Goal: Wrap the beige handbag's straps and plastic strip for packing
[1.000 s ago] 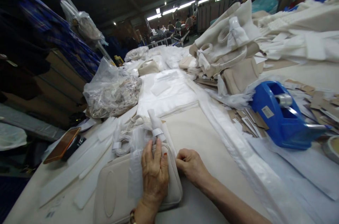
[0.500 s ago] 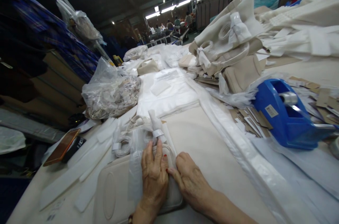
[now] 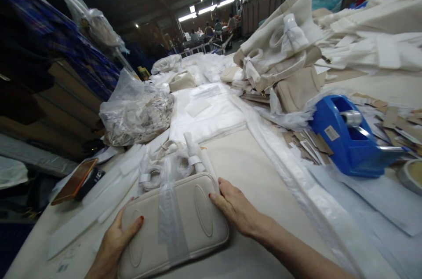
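Note:
In front of me lies a cream handbag (image 3: 194,235) with rounded corners and oval stitched shapes on its face. A translucent plastic strip (image 3: 172,222) runs across its middle. My left hand (image 3: 114,239) grips the left end, thumb on top and fingers hidden at the side. At the upper right corner my right hand (image 3: 235,206) holds the edge between thumb and fingers. Coiled cream straps (image 3: 152,178) and a wrapped strap end (image 3: 195,160) in white film lie just beyond the bag's far edge.
A blue tape dispenser (image 3: 349,138) stands at right among card scraps. A pile of cream bags (image 3: 296,85) sits behind it. Clear plastic bags (image 3: 211,111) lie flat ahead. At left are a filled plastic bag (image 3: 138,116), white foam strips (image 3: 95,213) and a brown-framed object (image 3: 74,182).
My left hand has moved from the bag's middle to its left end. My right hand has shifted slightly to the upper right corner. The bag's face and plastic strip are now uncovered.

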A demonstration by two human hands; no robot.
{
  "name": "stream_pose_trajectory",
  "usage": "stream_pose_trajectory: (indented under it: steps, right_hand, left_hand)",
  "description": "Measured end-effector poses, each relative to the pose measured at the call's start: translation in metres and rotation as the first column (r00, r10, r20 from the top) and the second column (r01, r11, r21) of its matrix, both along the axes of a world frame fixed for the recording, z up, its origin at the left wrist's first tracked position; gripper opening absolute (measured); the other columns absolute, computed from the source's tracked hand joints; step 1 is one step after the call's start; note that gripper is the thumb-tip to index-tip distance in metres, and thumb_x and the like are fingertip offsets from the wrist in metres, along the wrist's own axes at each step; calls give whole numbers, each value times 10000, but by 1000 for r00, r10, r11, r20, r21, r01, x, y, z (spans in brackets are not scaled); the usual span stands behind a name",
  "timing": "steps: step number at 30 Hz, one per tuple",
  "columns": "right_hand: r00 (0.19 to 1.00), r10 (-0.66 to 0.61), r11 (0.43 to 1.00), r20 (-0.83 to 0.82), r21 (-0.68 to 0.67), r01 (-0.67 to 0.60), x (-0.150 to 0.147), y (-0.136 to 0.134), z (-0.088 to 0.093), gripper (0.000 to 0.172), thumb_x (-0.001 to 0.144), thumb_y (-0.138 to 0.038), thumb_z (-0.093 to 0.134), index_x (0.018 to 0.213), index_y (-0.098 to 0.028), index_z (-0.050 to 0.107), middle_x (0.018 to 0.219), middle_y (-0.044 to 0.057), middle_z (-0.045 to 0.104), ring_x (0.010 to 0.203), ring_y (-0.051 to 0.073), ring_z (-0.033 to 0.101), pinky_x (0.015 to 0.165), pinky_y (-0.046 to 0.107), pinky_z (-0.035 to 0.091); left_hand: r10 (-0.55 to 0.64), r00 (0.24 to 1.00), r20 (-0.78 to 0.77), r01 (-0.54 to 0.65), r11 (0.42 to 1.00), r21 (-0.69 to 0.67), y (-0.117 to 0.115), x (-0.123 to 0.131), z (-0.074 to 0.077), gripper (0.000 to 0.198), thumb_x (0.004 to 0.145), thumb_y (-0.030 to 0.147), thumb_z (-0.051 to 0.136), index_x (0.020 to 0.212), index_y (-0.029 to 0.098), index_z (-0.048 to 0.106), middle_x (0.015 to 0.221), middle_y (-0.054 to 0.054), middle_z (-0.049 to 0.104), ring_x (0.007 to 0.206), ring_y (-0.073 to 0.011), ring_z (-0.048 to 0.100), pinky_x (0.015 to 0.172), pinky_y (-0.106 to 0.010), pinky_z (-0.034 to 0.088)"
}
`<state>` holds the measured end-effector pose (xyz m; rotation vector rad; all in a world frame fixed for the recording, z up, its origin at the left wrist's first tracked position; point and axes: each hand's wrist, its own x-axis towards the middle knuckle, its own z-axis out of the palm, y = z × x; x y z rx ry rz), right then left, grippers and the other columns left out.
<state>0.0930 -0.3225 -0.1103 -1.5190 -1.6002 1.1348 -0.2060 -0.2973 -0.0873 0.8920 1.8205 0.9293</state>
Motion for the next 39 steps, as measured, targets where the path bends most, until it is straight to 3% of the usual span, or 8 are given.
stream_pose_trajectory:
  steps: [9,15,18,23,27,30,33,39]
  right_hand:
    - [950,-311,950,-10,-30,310,43,-12,9,458,823,-639,267,657,-236,409,654,2,470,653,192,481,619,308,367]
    - [892,-449,893,-57,-57,446,62,-22,-16,497,745,-712,406,621,-232,446,610,-9,466,614,187,490,573,301,393]
    - [885,-439,898,-156,-86,431,63,-18,-25,481,759,-682,467,851,-212,513,714,4,566,702,204,568,630,305,455]
    - [948,-317,948,-8,-18,317,72,-16,-36,449,845,-638,397,888,-213,536,841,38,641,838,217,611,739,305,490]
    - [933,-273,958,233,150,243,79,-20,-54,382,927,-518,344,1007,-202,544,930,66,656,890,221,642,761,314,525]
    - [820,-376,862,431,487,139,73,-16,-50,350,929,-303,361,1230,-155,460,1173,144,598,1072,261,595,863,396,521]
    - [777,-425,658,465,748,-87,50,5,-18,483,839,-112,369,1320,-146,398,1311,175,484,1226,300,468,968,514,449]
    - [937,-2,331,351,884,-330,-33,77,66,436,824,-24,439,1245,-138,457,1214,160,558,1201,249,483,979,471,455]
  left_hand:
    - [-13,959,284,-4,998,57,-26,62,-23,1012,495,553,843,1361,238,426,1091,-77,698,1032,-323,646,879,-414,547]
    - [-138,950,-279,226,923,311,-39,80,-55,613,885,507,495,1430,273,338,1480,-39,388,1386,-272,303,1162,-466,191]
    - [-145,760,-634,494,762,418,-39,78,-59,513,956,275,404,1446,357,275,1539,-11,265,1403,-241,269,1148,-458,248]
    - [68,151,-986,912,375,165,-27,81,-41,587,893,186,509,1441,290,326,1567,-68,188,1433,-297,151,1170,-488,71]
    - [75,-2,-997,949,314,22,-20,88,-31,632,854,477,564,1417,255,382,1456,-118,415,1390,-342,238,1133,-529,77]
    - [67,-33,-997,942,336,-8,-21,89,-32,724,795,519,633,1421,273,366,1427,-105,456,1377,-353,240,1113,-538,111]
    - [30,-2,-1000,939,345,8,-23,88,-37,770,781,534,642,1437,284,327,1459,-99,415,1381,-363,229,1098,-556,167]
    - [48,102,-994,950,291,112,-15,85,-58,802,762,660,568,1429,270,350,1448,-125,425,1371,-407,252,1078,-627,198]
